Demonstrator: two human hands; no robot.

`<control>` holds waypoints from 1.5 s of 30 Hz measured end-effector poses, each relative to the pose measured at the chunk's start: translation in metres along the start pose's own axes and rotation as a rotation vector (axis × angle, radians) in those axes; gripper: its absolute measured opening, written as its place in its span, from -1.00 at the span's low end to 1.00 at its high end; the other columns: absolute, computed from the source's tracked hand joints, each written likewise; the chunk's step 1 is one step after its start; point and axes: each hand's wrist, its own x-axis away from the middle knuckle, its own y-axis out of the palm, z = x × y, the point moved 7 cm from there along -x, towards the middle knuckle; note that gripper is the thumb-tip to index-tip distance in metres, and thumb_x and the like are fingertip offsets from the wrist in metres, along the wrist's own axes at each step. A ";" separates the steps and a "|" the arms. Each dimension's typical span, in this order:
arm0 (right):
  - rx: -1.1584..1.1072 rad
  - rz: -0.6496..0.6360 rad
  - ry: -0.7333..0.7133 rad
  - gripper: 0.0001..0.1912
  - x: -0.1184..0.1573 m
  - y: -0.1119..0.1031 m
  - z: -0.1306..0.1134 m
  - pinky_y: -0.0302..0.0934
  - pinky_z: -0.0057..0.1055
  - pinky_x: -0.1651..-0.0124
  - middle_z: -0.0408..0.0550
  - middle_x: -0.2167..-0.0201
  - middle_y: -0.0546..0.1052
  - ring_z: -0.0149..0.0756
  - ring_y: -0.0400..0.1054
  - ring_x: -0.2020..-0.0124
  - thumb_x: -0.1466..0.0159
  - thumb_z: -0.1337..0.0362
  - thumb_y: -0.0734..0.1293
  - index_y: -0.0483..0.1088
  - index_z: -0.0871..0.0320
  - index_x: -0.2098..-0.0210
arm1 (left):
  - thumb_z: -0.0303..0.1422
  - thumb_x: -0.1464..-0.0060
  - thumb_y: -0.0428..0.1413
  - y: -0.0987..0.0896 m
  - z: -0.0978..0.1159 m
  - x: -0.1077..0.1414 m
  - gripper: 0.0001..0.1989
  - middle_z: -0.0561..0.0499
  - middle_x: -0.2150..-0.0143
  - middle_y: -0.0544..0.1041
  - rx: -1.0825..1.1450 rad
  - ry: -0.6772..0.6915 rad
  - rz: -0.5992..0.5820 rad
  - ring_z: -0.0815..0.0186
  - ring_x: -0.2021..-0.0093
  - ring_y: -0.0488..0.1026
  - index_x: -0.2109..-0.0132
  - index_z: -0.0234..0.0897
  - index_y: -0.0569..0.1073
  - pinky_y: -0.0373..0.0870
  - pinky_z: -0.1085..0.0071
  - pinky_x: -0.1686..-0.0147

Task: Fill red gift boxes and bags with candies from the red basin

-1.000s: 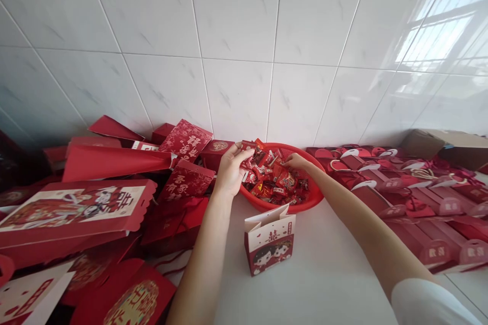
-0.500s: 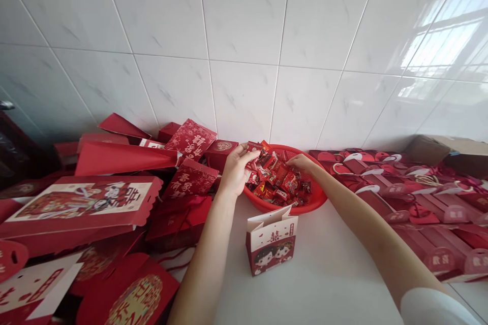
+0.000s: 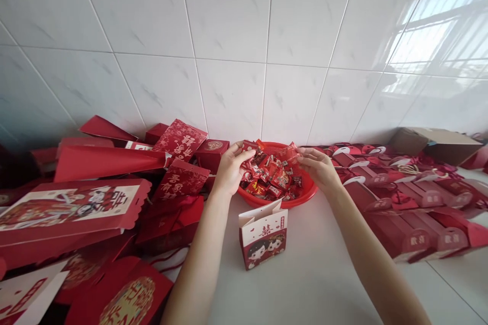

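A red plastic basket [image 3: 309,194] full of red-wrapped candies [image 3: 281,179] stands against the wall. Over its left side my left hand [image 3: 231,166] is closed on red-wrapped candy [image 3: 249,150], gripped between thumb and fingers. On the right, my right hand [image 3: 319,165] pinches a red candy packet [image 3: 288,153] by its end above the pile. In front of the basket a small paper gift box [image 3: 265,238] stands upright with its top open. It is white above and red below, with two cartoon figures; neither hand touches it.
Red gift boxes and bags [image 3: 76,208] lie heaped at the left. Rows of red boxes with rounded ends [image 3: 415,223] are packed together at the right. Behind them is a brown cardboard box [image 3: 438,144]. A white tiled wall [image 3: 232,91] closes off the back.
My right hand has come up out of the basket with a candy packet and moved nearer to my left hand. My left hand still holds its candy. The view has shifted slightly to the right.
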 end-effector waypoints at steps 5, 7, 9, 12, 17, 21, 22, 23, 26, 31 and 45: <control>-0.091 0.002 -0.011 -0.57 0.015 0.009 -0.004 0.33 -0.49 0.37 -0.19 0.43 0.58 -0.41 0.43 0.44 0.13 0.33 0.60 0.53 0.10 0.24 | -0.39 0.35 0.41 0.006 0.002 0.004 -0.68 0.09 0.40 0.55 -0.008 -0.023 -0.006 0.42 0.43 0.41 0.33 -0.30 0.56 0.35 0.52 0.45; -0.069 -0.023 -0.046 -0.64 0.017 0.012 -0.007 0.34 -0.45 0.33 -0.17 0.40 0.58 -0.37 0.44 0.39 0.08 0.31 0.56 0.52 0.10 0.26 | -0.39 0.36 0.41 0.006 0.001 0.004 -0.71 0.09 0.43 0.52 -0.019 -0.035 -0.019 0.45 0.47 0.37 0.37 -0.31 0.56 0.32 0.54 0.49; -0.019 -0.042 -0.099 -0.74 0.019 0.015 -0.011 0.35 -0.40 0.25 -0.14 0.38 0.58 -0.33 0.45 0.34 0.04 0.28 0.53 0.50 0.09 0.34 | -0.38 0.34 0.41 0.008 0.000 0.004 -0.74 0.09 0.46 0.50 -0.032 -0.054 -0.043 0.46 0.49 0.36 0.42 -0.31 0.54 0.31 0.54 0.50; 0.076 -0.052 -0.194 -0.82 0.024 0.021 -0.020 0.36 -0.30 0.10 -0.09 0.33 0.59 -0.26 0.46 0.25 0.02 0.26 0.48 0.46 0.10 0.41 | -0.38 0.30 0.40 0.012 -0.001 0.007 -0.77 0.08 0.46 0.50 -0.056 -0.073 -0.097 0.43 0.48 0.39 0.42 -0.30 0.54 0.34 0.50 0.48; 0.382 0.026 -0.403 -0.92 0.033 0.021 -0.038 0.34 -0.25 0.02 0.01 0.18 0.59 -0.14 0.46 0.08 -0.06 0.34 0.32 0.48 0.12 0.44 | -0.41 0.24 0.38 0.018 0.011 0.018 -0.81 0.11 0.50 0.44 -0.088 -0.021 -0.134 0.46 0.53 0.32 0.41 -0.30 0.55 0.26 0.52 0.55; 0.786 -0.022 -0.406 -0.75 0.028 0.018 -0.029 0.32 -0.29 0.01 -0.02 0.25 0.59 -0.16 0.47 0.12 -0.03 0.48 0.19 0.49 0.13 0.52 | -0.41 0.22 0.37 0.012 0.022 0.029 -0.81 0.11 0.48 0.45 -0.110 0.019 -0.089 0.46 0.50 0.34 0.38 -0.31 0.56 0.30 0.52 0.49; 0.873 -0.049 -0.364 -0.73 0.025 0.016 -0.023 0.32 -0.31 0.01 -0.03 0.25 0.60 -0.17 0.47 0.13 -0.03 0.51 0.18 0.48 0.13 0.53 | -0.41 0.22 0.37 0.010 0.025 0.032 -0.79 0.09 0.45 0.49 -0.115 0.021 -0.079 0.44 0.47 0.38 0.35 -0.31 0.57 0.33 0.51 0.45; 0.950 -0.068 -0.318 -0.72 0.021 0.015 -0.016 0.32 -0.33 0.01 -0.03 0.26 0.61 -0.17 0.48 0.13 -0.03 0.53 0.18 0.49 0.14 0.53 | -0.40 0.22 0.37 0.009 0.027 0.034 -0.78 0.06 0.41 0.53 -0.122 0.021 -0.071 0.41 0.43 0.42 0.33 -0.31 0.58 0.36 0.50 0.41; 1.167 -0.163 -0.193 -0.66 0.010 0.018 0.005 0.33 -0.39 0.06 0.00 0.23 0.63 -0.20 0.49 0.16 -0.10 0.55 0.16 0.54 0.17 0.37 | -0.41 0.25 0.39 0.006 0.033 0.040 -0.71 0.01 0.33 0.60 -0.141 0.030 -0.063 0.34 0.34 0.49 0.27 -0.30 0.61 0.40 0.47 0.33; 1.314 -0.465 -0.120 -0.68 -0.012 0.053 0.032 0.32 -0.46 0.15 -0.06 0.24 0.64 -0.23 0.50 0.20 -0.15 0.56 0.24 0.57 0.15 0.26 | -0.41 0.28 0.39 0.005 0.042 0.043 -0.72 0.02 0.35 0.61 -0.140 0.074 -0.052 0.32 0.33 0.51 0.30 -0.28 0.62 0.43 0.44 0.29; 1.590 -0.716 -0.068 -0.82 -0.031 0.090 0.072 0.24 -0.43 0.18 0.08 0.14 0.58 -0.12 0.46 0.11 -0.19 0.43 0.39 0.50 0.22 0.19 | -0.41 0.24 0.37 -0.007 0.047 0.040 -0.80 0.07 0.44 0.51 -0.131 0.102 -0.008 0.38 0.40 0.44 0.39 -0.31 0.55 0.36 0.50 0.39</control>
